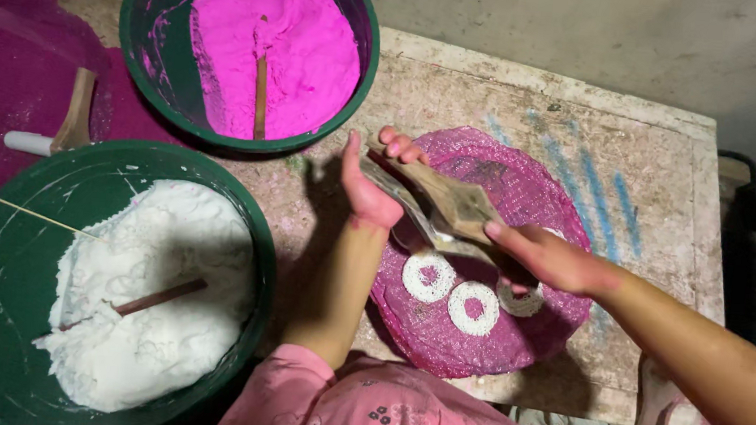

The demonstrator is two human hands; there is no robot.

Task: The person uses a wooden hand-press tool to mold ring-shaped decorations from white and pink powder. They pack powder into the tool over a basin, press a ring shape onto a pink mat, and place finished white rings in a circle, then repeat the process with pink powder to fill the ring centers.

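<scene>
Worn and powder-stained, the tabletop (652, 162) carried, at the lower left of the frame, a green basin of white powder (155, 303) with a stick in it, and at the upper left a green basin of pink powder (274, 51), likewise with a stick. At centre the left hand (371, 185) was closed on one end of a wooden mould (450, 205) above a pink mesh mat (523, 197). Right of centre, the right hand (554, 258) gripped its other end, just over three white rings (474, 305) lying on the mat.

Rings (473, 307) on mat (524, 188), bowls (11, 301) left
</scene>
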